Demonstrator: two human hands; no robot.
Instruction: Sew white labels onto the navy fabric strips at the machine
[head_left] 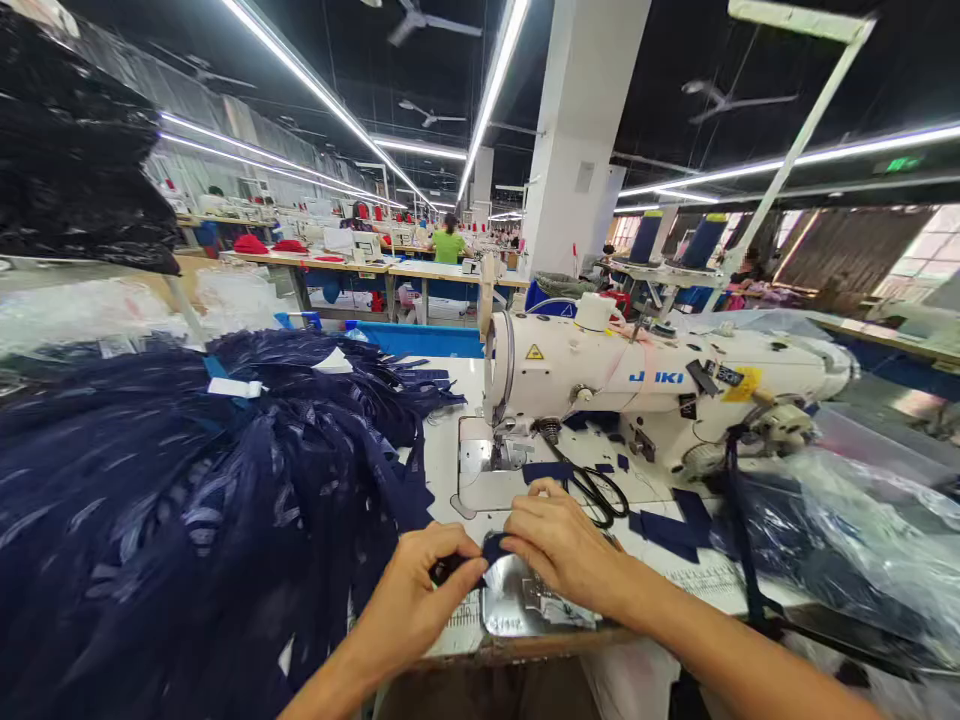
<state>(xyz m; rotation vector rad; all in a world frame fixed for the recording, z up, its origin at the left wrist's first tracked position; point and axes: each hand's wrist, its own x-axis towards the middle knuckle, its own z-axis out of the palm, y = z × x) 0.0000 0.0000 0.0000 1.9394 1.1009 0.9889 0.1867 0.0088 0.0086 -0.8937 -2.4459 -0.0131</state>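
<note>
Navy fabric [493, 547] is held — black scissors [592, 492], sewing machine [592, 365] beyond.

The camera's on the worker's head, facing twelve o'clock, tilted down. Left hand [426, 580] and right hand [561, 540] show close, toward six.

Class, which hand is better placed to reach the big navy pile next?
Likely the left hand: it is nearer the navy pile, while the right hand sits farther across. Both hold a small navy piece.
</note>
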